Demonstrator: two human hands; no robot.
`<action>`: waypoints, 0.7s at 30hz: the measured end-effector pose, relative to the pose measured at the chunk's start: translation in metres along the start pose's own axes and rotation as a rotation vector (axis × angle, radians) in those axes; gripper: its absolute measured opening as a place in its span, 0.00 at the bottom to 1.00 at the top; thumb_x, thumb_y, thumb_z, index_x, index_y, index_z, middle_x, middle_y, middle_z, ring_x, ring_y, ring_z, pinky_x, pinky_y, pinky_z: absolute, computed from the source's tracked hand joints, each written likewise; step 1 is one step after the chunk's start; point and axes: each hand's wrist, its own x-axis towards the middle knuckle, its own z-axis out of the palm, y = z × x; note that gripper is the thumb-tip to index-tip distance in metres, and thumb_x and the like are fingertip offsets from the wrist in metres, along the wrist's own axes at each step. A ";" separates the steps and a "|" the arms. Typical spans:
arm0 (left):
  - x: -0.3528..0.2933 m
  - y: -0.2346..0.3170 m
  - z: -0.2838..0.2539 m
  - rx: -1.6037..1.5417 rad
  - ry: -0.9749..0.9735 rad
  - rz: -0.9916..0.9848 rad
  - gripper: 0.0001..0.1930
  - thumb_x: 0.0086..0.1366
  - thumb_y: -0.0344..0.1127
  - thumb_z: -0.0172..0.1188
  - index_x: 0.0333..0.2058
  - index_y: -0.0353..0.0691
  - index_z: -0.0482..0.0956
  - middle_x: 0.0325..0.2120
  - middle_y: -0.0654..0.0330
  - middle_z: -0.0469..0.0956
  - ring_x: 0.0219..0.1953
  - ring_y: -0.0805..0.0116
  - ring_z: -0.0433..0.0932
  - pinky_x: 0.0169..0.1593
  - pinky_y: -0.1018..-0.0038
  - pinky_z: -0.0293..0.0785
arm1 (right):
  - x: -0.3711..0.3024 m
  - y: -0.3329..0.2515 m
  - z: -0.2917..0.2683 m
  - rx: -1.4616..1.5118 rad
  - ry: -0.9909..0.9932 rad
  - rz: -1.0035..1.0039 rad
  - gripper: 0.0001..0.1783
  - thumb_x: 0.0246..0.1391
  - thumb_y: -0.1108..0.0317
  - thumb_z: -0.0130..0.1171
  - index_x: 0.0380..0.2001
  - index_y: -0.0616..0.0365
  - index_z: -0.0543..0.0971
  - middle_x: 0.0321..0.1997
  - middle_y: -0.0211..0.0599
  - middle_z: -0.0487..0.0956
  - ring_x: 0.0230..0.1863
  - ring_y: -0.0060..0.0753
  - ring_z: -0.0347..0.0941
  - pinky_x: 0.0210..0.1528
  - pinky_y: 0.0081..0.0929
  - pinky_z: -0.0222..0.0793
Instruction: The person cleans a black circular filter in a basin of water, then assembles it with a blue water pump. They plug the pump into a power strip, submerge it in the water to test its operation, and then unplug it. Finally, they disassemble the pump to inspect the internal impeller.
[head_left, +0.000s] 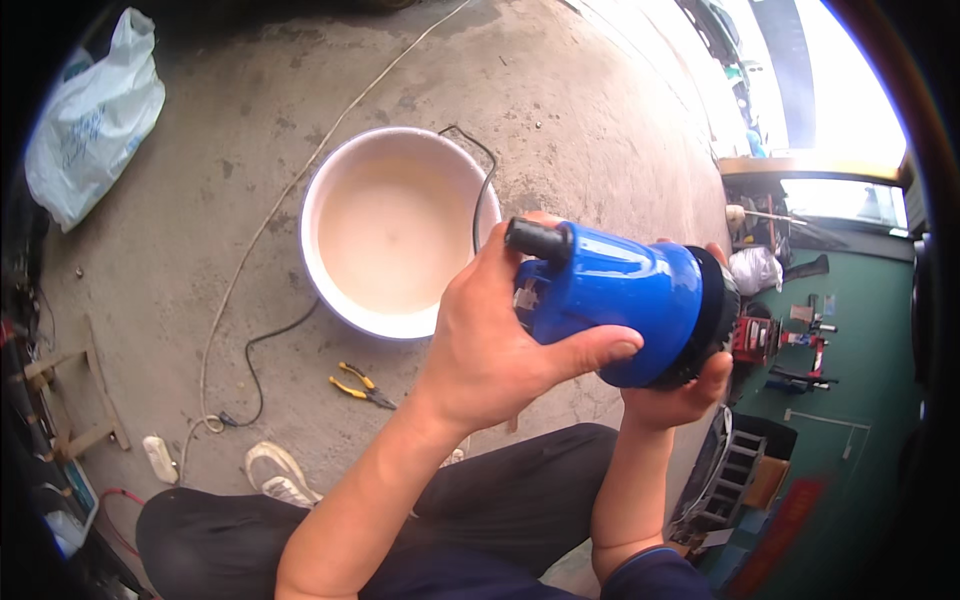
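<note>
1. Concrete floor (560, 90): grey, stained, with a white cable and a black cable lying across it; nothing underfoot threatens the work in hand
2. White basin (345, 290): round, holding pale cloudy liquid, standing on the floor just beyond my hands; I judge the unit is best kept above or short of it so that a slip does not land in the liquid
3. Blue pump housing (625, 290): held in the air between both hands, above my lap, lying roughly level, its black outlet stub pointing left and its black base ring to the right
4. Left hand (490, 340): clenched over the outlet end of the housing, thumb along the underside; I judge this hand should brace the body steady
5. Right hand (690, 390): cupped under and grasping the black base ring; any turning is best done here, evenly
6. Yellow-handled pliers (362, 386): on the floor near my shoe, within reach
7. Not verifiable: the face of the base is turned away, my right fingers are mostly hidden behind the ring, and the small fitting beside the outlet is too blurred to identify
</note>
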 end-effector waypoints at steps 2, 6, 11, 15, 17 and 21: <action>0.000 0.003 -0.001 -0.009 0.006 0.006 0.48 0.52 0.48 0.89 0.63 0.36 0.69 0.52 0.54 0.79 0.55 0.61 0.82 0.59 0.66 0.82 | -0.002 0.001 -0.003 0.063 0.060 -0.050 0.60 0.60 0.34 0.58 0.81 0.62 0.51 0.75 0.59 0.69 0.75 0.58 0.69 0.76 0.58 0.69; -0.002 0.011 -0.001 -0.048 0.021 -0.036 0.49 0.51 0.50 0.89 0.63 0.36 0.70 0.53 0.53 0.80 0.56 0.60 0.81 0.60 0.65 0.81 | -0.003 -0.002 0.003 0.043 0.068 -0.081 0.60 0.60 0.32 0.57 0.81 0.63 0.50 0.75 0.60 0.69 0.75 0.59 0.69 0.76 0.58 0.69; -0.002 0.013 -0.001 0.038 0.036 0.018 0.50 0.50 0.53 0.89 0.63 0.36 0.70 0.53 0.52 0.79 0.56 0.58 0.81 0.60 0.63 0.80 | -0.003 -0.003 0.008 0.017 0.054 -0.092 0.60 0.61 0.31 0.57 0.81 0.62 0.50 0.74 0.61 0.70 0.75 0.59 0.70 0.75 0.58 0.70; -0.003 0.010 0.001 0.058 0.047 0.031 0.50 0.50 0.54 0.89 0.63 0.36 0.70 0.52 0.52 0.79 0.56 0.57 0.81 0.60 0.61 0.79 | -0.004 0.003 0.005 -0.029 0.061 -0.111 0.61 0.61 0.31 0.57 0.81 0.62 0.50 0.74 0.61 0.70 0.75 0.59 0.70 0.75 0.57 0.70; -0.004 0.010 0.002 0.070 0.054 0.031 0.50 0.50 0.54 0.89 0.63 0.36 0.70 0.52 0.52 0.79 0.56 0.57 0.81 0.61 0.61 0.79 | -0.004 0.003 0.006 -0.040 0.067 -0.115 0.61 0.61 0.31 0.57 0.81 0.61 0.50 0.74 0.61 0.70 0.75 0.60 0.70 0.75 0.58 0.69; -0.005 0.006 0.006 0.063 0.042 0.040 0.49 0.52 0.54 0.88 0.63 0.36 0.69 0.53 0.51 0.78 0.56 0.55 0.81 0.59 0.62 0.81 | -0.001 0.002 0.014 -0.014 0.059 -0.100 0.60 0.61 0.31 0.57 0.82 0.59 0.50 0.74 0.63 0.69 0.74 0.64 0.70 0.76 0.61 0.67</action>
